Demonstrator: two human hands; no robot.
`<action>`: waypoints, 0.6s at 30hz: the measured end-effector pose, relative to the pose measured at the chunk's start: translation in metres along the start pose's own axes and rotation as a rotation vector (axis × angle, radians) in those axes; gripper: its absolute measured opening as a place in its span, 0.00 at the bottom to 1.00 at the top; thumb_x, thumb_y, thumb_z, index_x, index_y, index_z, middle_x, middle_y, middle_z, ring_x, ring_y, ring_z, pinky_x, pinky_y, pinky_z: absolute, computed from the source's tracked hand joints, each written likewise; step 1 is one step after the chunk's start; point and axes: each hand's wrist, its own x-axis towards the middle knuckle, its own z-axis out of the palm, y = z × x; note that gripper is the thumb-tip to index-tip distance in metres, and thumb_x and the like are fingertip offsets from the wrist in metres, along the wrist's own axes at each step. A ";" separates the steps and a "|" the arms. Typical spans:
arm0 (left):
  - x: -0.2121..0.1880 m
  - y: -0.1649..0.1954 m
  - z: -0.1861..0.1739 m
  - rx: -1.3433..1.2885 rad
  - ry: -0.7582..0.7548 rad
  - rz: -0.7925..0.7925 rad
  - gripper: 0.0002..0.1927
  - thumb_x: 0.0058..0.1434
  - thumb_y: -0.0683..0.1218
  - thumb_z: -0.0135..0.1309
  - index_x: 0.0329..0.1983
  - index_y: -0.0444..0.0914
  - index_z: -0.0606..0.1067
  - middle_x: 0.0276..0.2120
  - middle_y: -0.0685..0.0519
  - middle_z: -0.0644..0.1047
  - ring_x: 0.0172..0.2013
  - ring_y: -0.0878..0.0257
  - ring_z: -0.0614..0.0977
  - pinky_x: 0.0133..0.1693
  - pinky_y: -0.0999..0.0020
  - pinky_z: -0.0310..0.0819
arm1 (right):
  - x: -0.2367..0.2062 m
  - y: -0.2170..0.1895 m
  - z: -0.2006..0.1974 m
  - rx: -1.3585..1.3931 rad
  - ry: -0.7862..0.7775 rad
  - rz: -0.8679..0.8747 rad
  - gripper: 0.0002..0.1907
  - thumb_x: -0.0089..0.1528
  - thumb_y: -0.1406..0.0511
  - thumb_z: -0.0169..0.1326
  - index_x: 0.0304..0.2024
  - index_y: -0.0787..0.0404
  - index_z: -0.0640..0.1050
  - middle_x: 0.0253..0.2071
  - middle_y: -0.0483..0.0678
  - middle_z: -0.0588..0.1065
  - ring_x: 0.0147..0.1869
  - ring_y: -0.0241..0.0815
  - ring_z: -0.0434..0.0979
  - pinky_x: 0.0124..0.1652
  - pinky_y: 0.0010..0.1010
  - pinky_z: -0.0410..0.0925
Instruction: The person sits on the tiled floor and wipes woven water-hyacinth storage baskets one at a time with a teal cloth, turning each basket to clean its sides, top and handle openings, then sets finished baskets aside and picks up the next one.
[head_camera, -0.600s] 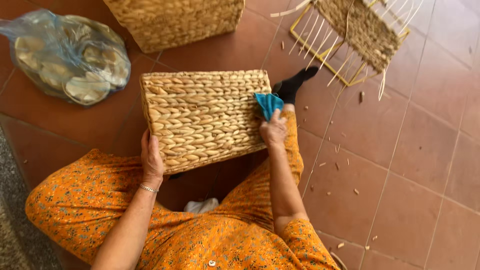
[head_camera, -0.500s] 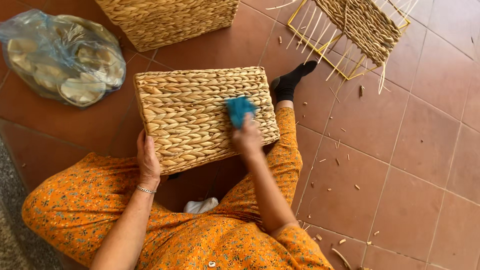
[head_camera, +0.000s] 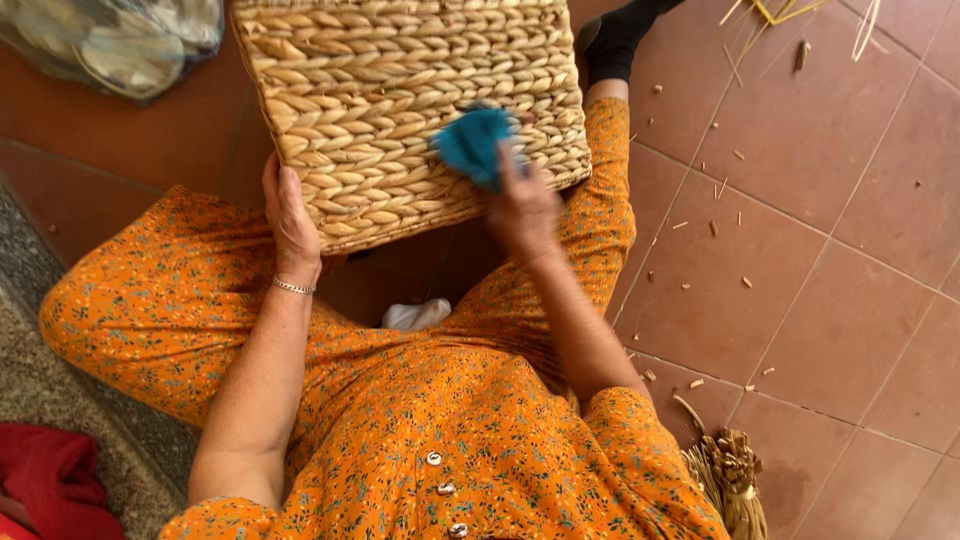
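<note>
A blue cloth (head_camera: 473, 145) is pinched in the closed right hand (head_camera: 522, 205) grip against the woven basket (head_camera: 400, 100), whose near-left edge is clasped by the left hand (head_camera: 292, 222), long axis running left-right.

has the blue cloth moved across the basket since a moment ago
Yes. The blue cloth in the right hand went from the woven basket's right edge leftward, toward its middle.

A home floor that is serving as a small basket-weaving workplace

A person is sitting on terracotta floor tiles (head_camera: 840, 330); a woven basket (head_camera: 400, 90) is lying on the lap, straw scraps (head_camera: 735, 155) are scattering around, and a bundle of dry fibre (head_camera: 730, 480) is lying nearby.
</note>
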 end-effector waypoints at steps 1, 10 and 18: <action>-0.001 0.004 0.002 -0.018 -0.010 0.005 0.30 0.78 0.57 0.39 0.74 0.32 0.58 0.69 0.44 0.66 0.67 0.57 0.69 0.69 0.62 0.61 | -0.002 0.031 -0.004 -0.119 0.002 0.097 0.38 0.65 0.62 0.60 0.74 0.53 0.59 0.37 0.56 0.71 0.35 0.51 0.73 0.29 0.41 0.69; 0.001 0.012 -0.010 -0.060 0.006 0.000 0.31 0.79 0.59 0.39 0.75 0.33 0.58 0.70 0.45 0.66 0.68 0.57 0.69 0.70 0.61 0.60 | 0.011 -0.034 0.012 0.080 -0.081 0.336 0.42 0.62 0.71 0.53 0.76 0.59 0.52 0.51 0.60 0.71 0.42 0.54 0.78 0.33 0.44 0.73; -0.010 0.004 -0.019 -0.058 -0.090 -0.010 0.31 0.77 0.59 0.37 0.74 0.34 0.57 0.68 0.47 0.65 0.66 0.59 0.70 0.68 0.59 0.64 | 0.044 -0.199 0.001 0.413 0.046 -0.411 0.41 0.57 0.69 0.53 0.73 0.50 0.57 0.47 0.56 0.68 0.48 0.58 0.73 0.43 0.50 0.72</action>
